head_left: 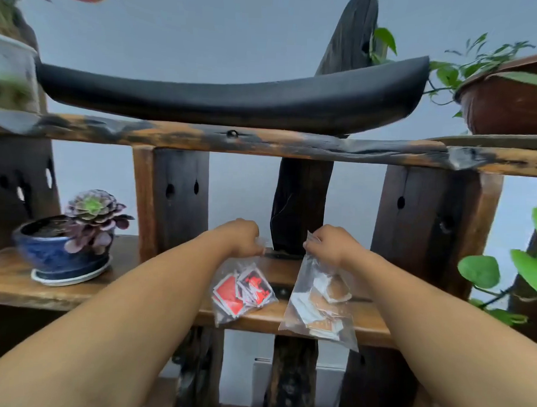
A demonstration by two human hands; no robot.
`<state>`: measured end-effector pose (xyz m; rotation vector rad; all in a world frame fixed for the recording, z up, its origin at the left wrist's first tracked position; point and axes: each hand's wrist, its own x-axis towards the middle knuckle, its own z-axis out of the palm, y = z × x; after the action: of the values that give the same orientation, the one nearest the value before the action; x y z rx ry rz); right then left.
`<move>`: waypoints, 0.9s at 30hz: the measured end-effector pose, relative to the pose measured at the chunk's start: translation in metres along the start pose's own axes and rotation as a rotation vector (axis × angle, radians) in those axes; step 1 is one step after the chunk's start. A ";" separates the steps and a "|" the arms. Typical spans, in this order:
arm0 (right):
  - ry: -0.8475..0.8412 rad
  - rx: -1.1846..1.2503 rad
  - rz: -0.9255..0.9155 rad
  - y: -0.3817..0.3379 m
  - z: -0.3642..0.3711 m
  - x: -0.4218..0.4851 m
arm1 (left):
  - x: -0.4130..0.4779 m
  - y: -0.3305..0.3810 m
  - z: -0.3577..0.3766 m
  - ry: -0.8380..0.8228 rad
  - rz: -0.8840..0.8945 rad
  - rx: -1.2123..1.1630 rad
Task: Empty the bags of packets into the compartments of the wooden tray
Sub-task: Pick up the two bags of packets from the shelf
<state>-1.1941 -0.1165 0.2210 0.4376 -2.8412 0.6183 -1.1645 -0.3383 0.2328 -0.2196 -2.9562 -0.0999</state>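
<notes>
My left hand [241, 237] grips the top of a clear plastic bag [241, 289] filled with red, black and white packets. In my right hand [331, 245] hangs a second clear bag [318, 305], pinched at its top and holding white and tan packets. Both bags dangle in front of the middle wooden shelf [154, 287], their lower ends at its front edge. No wooden tray with compartments shows in this view.
A blue pot with a purple succulent [68, 248] stands on the shelf to the left. A long black curved object [234, 98] lies on the upper plank [263, 142]. Dark wooden posts stand behind the bags. Green leaves [502, 272] and a brown pot [508, 102] crowd the right.
</notes>
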 end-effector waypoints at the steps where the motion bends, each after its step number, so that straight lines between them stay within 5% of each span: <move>1: 0.000 0.007 -0.011 -0.008 -0.005 -0.010 | -0.011 0.004 -0.010 0.014 0.014 0.014; 10: -0.001 0.015 -0.181 -0.082 -0.031 -0.079 | -0.113 0.007 -0.069 0.087 0.028 0.154; 17: -0.200 0.183 -0.377 -0.166 0.001 -0.112 | -0.214 -0.035 -0.078 -0.008 -0.121 0.253; 27: -0.256 0.224 -0.693 -0.342 0.058 -0.178 | -0.377 -0.126 -0.098 -0.050 -0.396 0.272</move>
<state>-0.9233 -0.3956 0.2518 1.5421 -2.5636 0.7603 -0.8003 -0.5229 0.2547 0.4045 -2.9753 0.2587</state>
